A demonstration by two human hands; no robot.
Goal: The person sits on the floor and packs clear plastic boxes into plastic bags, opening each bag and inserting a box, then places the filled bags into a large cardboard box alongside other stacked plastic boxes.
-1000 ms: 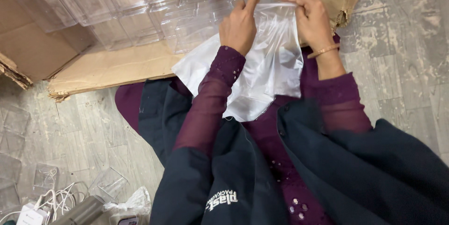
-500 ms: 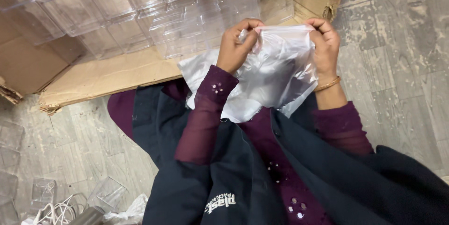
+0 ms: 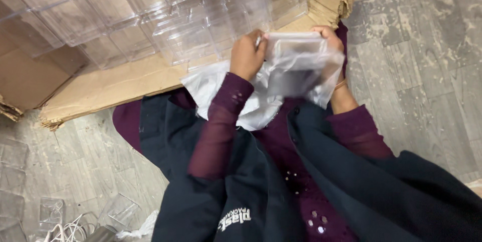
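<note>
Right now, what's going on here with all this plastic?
A person seen from above holds a clear plastic bag up with both hands: the left hand grips its top left edge, the right hand its top right. A clear box seems to sit inside the bag. Just beyond lies an open cardboard carton packed with clear plastic boxes. More clear boxes lie on the grey floor.

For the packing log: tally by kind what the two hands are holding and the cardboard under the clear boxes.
Hands: 2, left hand and right hand
Clear plastic bag, gripped by both hands at its top edge: 1
Cardboard sheet on the floor: 1
Total: 4
</note>
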